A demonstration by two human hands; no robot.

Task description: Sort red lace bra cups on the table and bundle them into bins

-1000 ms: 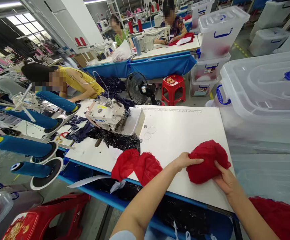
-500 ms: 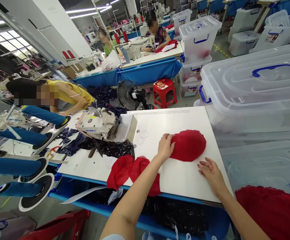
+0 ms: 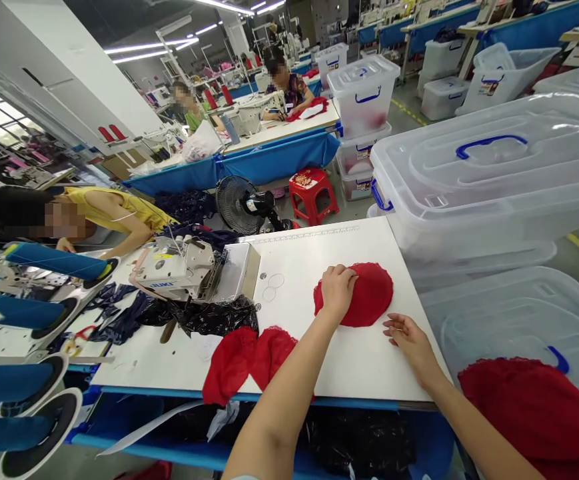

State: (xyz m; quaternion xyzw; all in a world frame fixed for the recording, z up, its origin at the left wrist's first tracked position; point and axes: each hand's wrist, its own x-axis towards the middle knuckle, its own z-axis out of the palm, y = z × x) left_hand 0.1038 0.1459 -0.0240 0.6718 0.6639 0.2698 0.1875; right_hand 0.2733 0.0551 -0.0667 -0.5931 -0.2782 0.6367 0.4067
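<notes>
left hand (image 3: 338,288) palm-down on the red lace piece (image 3: 372,297), fingers loose, not gripping; red lace piece lies flat on the white bench (image 3: 354,367), right of centre; right hand (image 3: 409,337) released, flat on bench, fingertips just beside its near edge; more red pieces (image 3: 249,357) overhang the front edge

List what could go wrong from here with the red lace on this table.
1. Two overhanging red lace pieces droop past the table's near edge, beside the left forearm; a sweep could knock them off.
2. The left hand presses only one side of the round red lace piece, so it may bunch.
</notes>
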